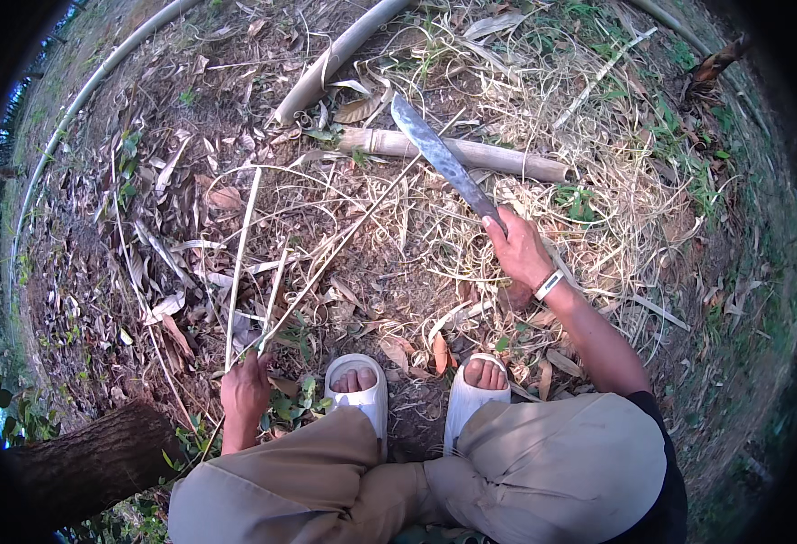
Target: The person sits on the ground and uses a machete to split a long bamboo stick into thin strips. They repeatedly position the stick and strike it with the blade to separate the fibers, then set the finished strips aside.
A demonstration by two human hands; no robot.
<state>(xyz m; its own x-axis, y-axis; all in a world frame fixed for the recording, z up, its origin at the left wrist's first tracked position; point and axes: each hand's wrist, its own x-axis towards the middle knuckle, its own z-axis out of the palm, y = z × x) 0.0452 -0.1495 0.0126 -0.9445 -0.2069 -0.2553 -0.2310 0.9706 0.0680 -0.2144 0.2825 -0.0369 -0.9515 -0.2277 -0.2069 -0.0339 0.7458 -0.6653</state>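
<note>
A white wristband (550, 285) (its dark marking is too small to read) circles the wrist of the right hand (518, 249), which wraps round the handle of a machete (442, 161) angled across a bamboo piece (521, 163), while the left hand (246, 388) pinches thin pale strips (242, 263) near the left sandal (371, 399).

Machete (444, 156): handle is partly hiding within right hand (520, 252). Pale strips (242, 263): gripped portions are hiding within left hand (246, 395). Upper bamboo pole (339, 59): is running past top edge.
</note>
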